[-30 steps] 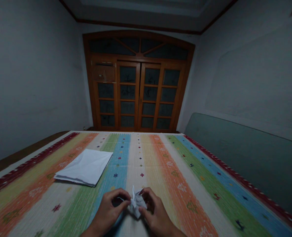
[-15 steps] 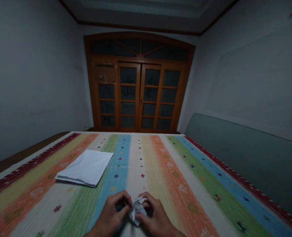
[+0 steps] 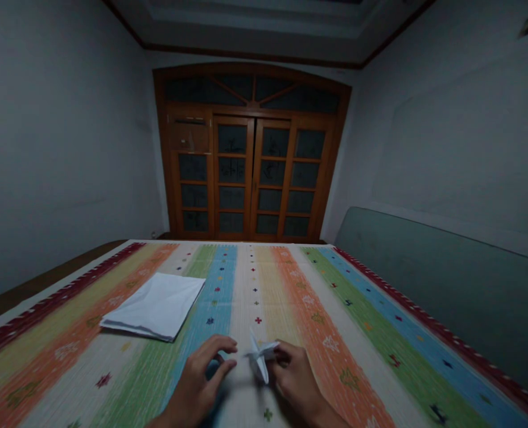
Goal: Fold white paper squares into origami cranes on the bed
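Paper, now pinched by my right hand alone, spreads its folded points, while my left hand, on it earlier, stands beside, fingers parted

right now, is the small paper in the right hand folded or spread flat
Folded: the small paper has narrow, pointed flaps jutting in several directions as the right hand holds it.

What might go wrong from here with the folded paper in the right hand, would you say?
Only the right hand holds the folded paper, so it might slip or twist. It looks thin and pointed, so it could bend if pressed. The left hand is open beside it; gripping too hard could crush it.
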`<control>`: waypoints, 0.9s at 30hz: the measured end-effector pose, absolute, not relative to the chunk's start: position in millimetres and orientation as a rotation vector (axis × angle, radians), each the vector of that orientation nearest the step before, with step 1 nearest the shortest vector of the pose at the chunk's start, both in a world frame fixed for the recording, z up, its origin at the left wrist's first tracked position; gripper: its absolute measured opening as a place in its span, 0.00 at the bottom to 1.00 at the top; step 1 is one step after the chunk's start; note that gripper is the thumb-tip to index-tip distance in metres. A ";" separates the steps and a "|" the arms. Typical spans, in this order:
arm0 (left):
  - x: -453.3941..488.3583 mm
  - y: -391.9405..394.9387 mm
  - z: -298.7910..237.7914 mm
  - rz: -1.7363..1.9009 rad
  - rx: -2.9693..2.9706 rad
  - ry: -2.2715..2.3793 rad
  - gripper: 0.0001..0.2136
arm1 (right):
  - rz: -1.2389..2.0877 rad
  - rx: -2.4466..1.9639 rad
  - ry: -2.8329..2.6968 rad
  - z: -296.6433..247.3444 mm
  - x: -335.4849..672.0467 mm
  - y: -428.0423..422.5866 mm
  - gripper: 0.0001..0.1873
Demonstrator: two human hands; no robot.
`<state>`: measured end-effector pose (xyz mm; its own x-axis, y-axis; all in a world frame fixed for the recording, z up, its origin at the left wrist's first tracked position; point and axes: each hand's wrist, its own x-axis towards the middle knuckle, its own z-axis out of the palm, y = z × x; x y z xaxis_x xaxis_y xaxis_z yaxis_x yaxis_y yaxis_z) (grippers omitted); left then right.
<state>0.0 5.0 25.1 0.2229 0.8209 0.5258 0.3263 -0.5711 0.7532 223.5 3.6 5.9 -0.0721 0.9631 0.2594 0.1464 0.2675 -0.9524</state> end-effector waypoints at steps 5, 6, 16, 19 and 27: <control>-39.4 38.6 27.5 1.290 2.209 1.494 0.09 | 0.600 -1.256 -1.376 14.7 257.4 32.6 0.18; -48.5 44.8 28.0 1.231 2.275 1.605 0.10 | 0.564 -1.282 -1.355 14.3 266.0 38.4 0.18; -86.9 65.1 26.2 0.714 2.311 2.216 0.15 | 0.289 -1.600 -1.181 -1.6 345.4 77.2 0.20; -88.3 65.4 25.6 0.615 2.262 2.274 0.15 | 0.245 -1.626 -1.191 -5.7 357.3 80.4 0.18; -96.1 68.9 32.2 0.476 2.186 2.309 0.16 | 0.173 -1.599 -1.122 -20.6 359.5 92.6 0.40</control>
